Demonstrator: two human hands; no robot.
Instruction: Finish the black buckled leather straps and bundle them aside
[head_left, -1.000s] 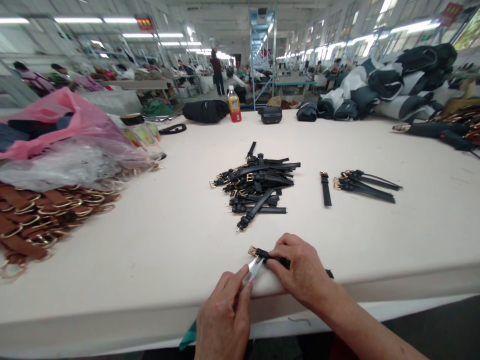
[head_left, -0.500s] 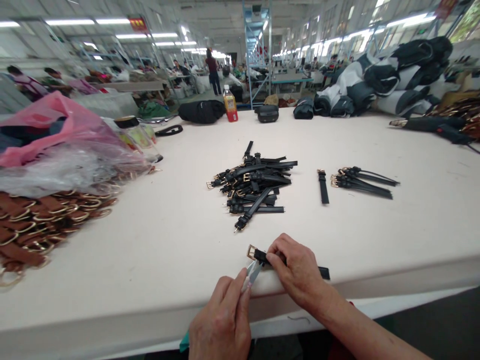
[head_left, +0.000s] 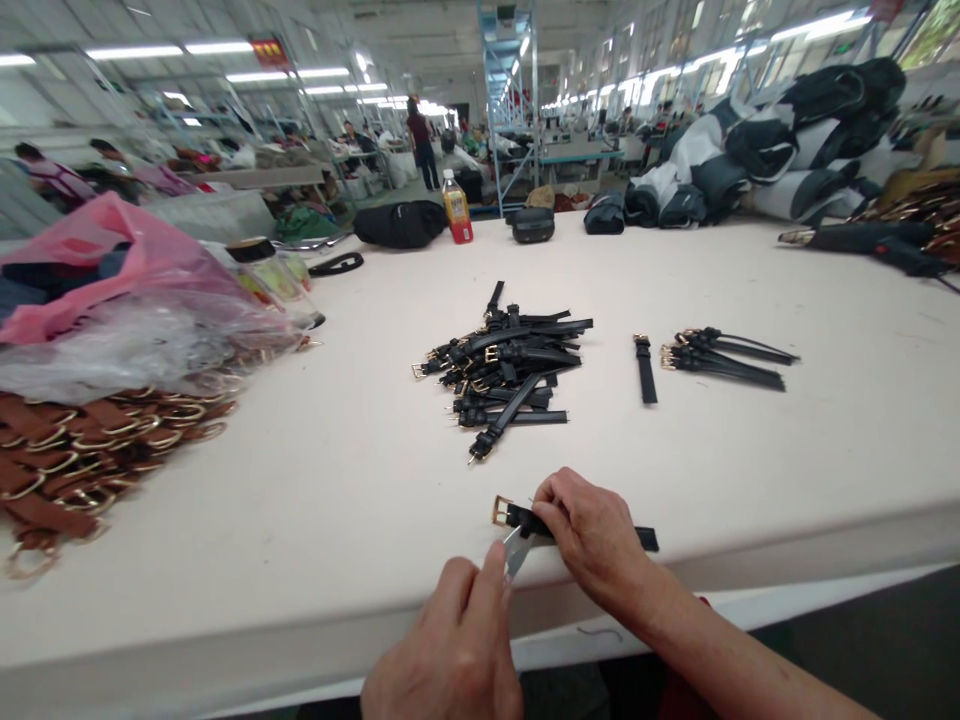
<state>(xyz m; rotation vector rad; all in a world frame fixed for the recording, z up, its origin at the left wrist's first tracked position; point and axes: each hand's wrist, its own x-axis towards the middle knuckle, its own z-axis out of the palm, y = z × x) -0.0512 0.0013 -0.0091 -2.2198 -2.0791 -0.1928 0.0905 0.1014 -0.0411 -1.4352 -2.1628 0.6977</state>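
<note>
My right hand (head_left: 592, 535) pins a short black strap (head_left: 645, 539) with a gold buckle (head_left: 501, 510) flat on the white table (head_left: 315, 500) near its front edge. My left hand (head_left: 450, 650) holds small metal thread snips (head_left: 514, 552), whose tips point up at the strap just behind the buckle. Further back lies a heap of black buckled straps (head_left: 510, 365). A single strap (head_left: 645, 368) and a small neat group of straps (head_left: 724, 360) lie to the right of the heap.
Brown straps with gold rings (head_left: 82, 450) are piled at the left under clear and pink plastic bags (head_left: 127, 290). A drink bottle (head_left: 456, 220), black pouches (head_left: 401, 222) and rolled dark fabric (head_left: 780, 150) line the far edge. People work at distant benches.
My left hand has drawn slightly back and down toward me with the snips. The strap under my right hand has slid a little left, showing more of its tail end.
</note>
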